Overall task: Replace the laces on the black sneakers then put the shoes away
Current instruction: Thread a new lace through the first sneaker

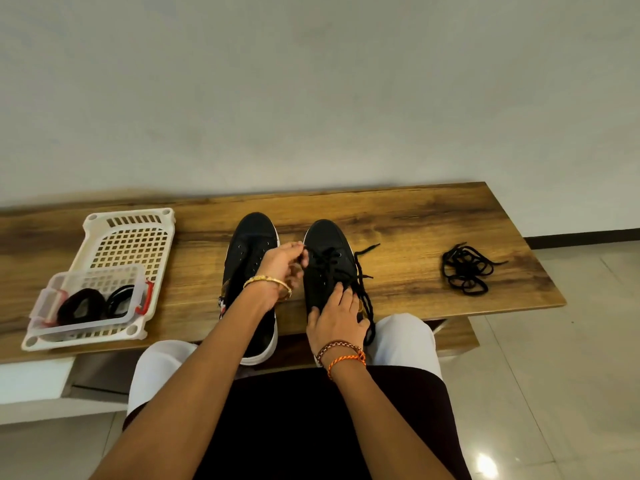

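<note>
Two black sneakers stand side by side on the wooden bench (415, 216), toes pointing away from me. The left sneaker (251, 244) has bare eyelets. The right sneaker (327, 244) carries a black lace (362, 282) threaded through part of its eyelets, with loose ends trailing off its right side. My left hand (282, 265) pinches a lace end between the two shoes, near the right sneaker's upper eyelets. My right hand (337, 320) rests on the right sneaker's tongue and heel area, fingers spread flat. A loose pile of black laces (465, 270) lies on the bench at right.
A white perforated tray (133, 237) sits at the bench's left end, with a small clear basket (90, 299) on it holding dark rolled items. A wall rises behind the bench. Tiled floor lies to the right. My knees are under the front edge.
</note>
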